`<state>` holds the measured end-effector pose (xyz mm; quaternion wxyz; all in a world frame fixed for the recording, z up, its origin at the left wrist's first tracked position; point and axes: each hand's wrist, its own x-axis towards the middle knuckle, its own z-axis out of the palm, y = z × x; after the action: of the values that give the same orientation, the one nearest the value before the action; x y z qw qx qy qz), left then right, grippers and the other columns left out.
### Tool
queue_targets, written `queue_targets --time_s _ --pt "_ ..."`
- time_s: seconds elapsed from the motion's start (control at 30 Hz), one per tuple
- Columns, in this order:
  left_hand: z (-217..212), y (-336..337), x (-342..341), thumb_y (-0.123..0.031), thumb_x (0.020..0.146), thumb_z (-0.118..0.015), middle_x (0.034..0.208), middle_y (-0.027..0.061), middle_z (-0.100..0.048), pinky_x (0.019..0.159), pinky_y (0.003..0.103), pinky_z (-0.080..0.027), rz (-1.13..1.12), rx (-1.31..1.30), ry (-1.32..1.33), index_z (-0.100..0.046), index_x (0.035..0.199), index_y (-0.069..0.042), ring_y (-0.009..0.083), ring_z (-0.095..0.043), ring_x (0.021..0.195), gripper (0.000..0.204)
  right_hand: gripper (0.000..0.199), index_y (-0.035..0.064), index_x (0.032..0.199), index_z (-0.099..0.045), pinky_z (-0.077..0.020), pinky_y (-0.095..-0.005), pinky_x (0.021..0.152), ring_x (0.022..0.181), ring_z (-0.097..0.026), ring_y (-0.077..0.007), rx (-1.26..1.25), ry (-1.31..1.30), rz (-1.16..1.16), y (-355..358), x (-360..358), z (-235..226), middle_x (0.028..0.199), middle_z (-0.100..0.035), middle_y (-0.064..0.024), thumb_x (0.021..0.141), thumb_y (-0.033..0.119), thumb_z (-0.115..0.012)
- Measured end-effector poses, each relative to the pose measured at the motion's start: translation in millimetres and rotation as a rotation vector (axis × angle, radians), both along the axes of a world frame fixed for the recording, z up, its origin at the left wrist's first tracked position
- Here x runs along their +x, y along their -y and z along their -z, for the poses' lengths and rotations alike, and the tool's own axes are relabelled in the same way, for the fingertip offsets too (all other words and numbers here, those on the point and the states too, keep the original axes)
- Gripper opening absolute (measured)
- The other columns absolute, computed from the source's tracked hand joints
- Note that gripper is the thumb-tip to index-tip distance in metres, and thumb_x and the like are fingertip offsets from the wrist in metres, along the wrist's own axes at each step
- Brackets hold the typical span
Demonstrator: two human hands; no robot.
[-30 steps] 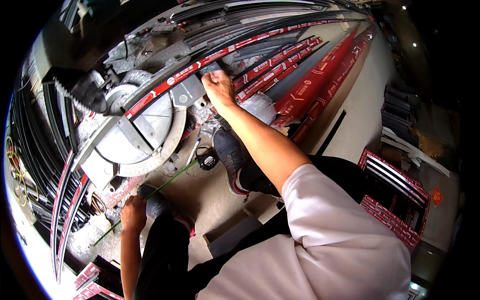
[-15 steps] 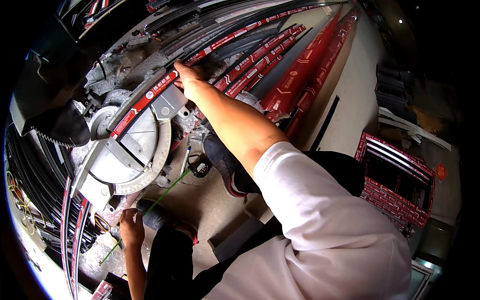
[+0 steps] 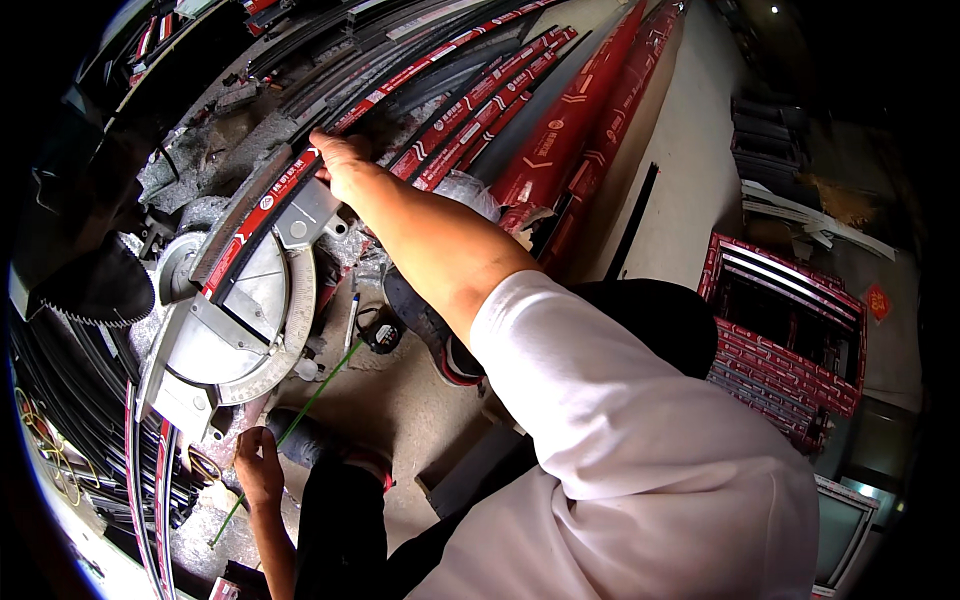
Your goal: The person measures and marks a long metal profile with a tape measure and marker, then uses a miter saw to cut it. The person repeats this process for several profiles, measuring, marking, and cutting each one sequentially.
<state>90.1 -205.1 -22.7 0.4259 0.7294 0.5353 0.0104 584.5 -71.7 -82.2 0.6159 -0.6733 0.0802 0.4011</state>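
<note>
My right hand grips a long red-wrapped profile strip that lies along the fence of a miter saw. The strip's near end reaches over the saw's round metal table. To the left of it hangs the toothed saw blade, apart from the strip. My left hand is low at the left, just below the saw base, with its fingers curled; what they hold, if anything, is hidden. A black tape measure lies on the floor, and a thin green strip runs from it past my left hand.
More red-wrapped profiles lie beyond my right arm. Dark profiles crowd the left side. A pen lies near the tape measure, close to my shoes. Red-patterned frames are stacked at the right.
The whole view has shifted, so most things sit farther left. Both hands keep nearly the same places relative to the saw, and the right still grips the profile strip.
</note>
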Motion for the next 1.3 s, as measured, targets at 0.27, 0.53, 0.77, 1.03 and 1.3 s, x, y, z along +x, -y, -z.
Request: queue_targets --time_s 0.27,0.53,0.77,1.03,1.3 --pt "-12.0 -13.0 7.3 -0.021 0.103 -0.066 0.097 0.0200 -0.074 0.085 0.040 -0.055 -0.115 -0.016 0.041 -0.072 0.107 0.003 0.0313 -0.073 0.091 0.025 0.063 0.0065 0.135 -0.061 -0.0497 -0.0498 0.104 0.119 -0.058 -0.0331 0.055 -0.200 -0.047 7.9 17.4 33.5 0.133 -0.062 -0.0166 0.084 0.030 -0.089" --pt "-30.4 -32.1 25.3 -0.029 0.107 -0.063 0.095 0.0102 -0.073 0.085 0.031 -0.053 -0.341 -0.203 0.225 -0.069 0.110 0.005 0.0158 -0.068 0.092 0.035 0.046 0.0089 0.131 -0.061 -0.0506 -0.0480 0.114 0.124 -0.063 -0.0279 0.309 -0.306 -0.102 29.4 27.3 -13.2 0.132 -0.066 -0.0092 0.094 0.023 -0.083" --pt "-37.3 -42.4 49.7 -0.047 0.111 -0.054 0.113 0.0159 -0.074 0.099 0.034 -0.056 -0.530 -0.518 0.607 -0.066 0.130 0.007 0.0231 -0.071 0.106 0.059 0.048 0.0042 0.132 -0.060 -0.0464 -0.0422 0.116 0.129 -0.059 -0.0238 0.156 -0.282 -0.074 56.9 3.6 -45.7 0.136 -0.063 -0.0083 0.096 0.028 -0.082" --pt "-19.9 -34.6 62.5 -0.048 0.111 -0.054 0.112 0.0090 -0.075 0.090 0.029 -0.057 -0.638 -0.751 0.908 -0.068 0.127 -0.001 0.0129 -0.068 0.091 0.052 0.032 0.0035 0.122 -0.068 -0.0528 -0.0398 0.110 0.121 -0.066 -0.0233 0.100 -0.256 -0.088 90.2 -41.1 -69.3 0.127 -0.071 -0.0092 0.100 0.026 -0.076" --pt "-26.8 -31.5 64.4 -0.040 0.112 -0.054 0.111 0.0105 -0.078 0.090 0.028 -0.059 -0.620 -0.786 1.029 -0.070 0.126 -0.002 0.0116 -0.070 0.089 0.044 0.040 -0.0021 0.123 -0.064 -0.0488 -0.0434 0.116 0.126 -0.063 -0.0251 0.155 -0.271 -0.048 104.8 -55.5 -84.8 0.132 -0.067 -0.0124 0.099 0.027 -0.077"
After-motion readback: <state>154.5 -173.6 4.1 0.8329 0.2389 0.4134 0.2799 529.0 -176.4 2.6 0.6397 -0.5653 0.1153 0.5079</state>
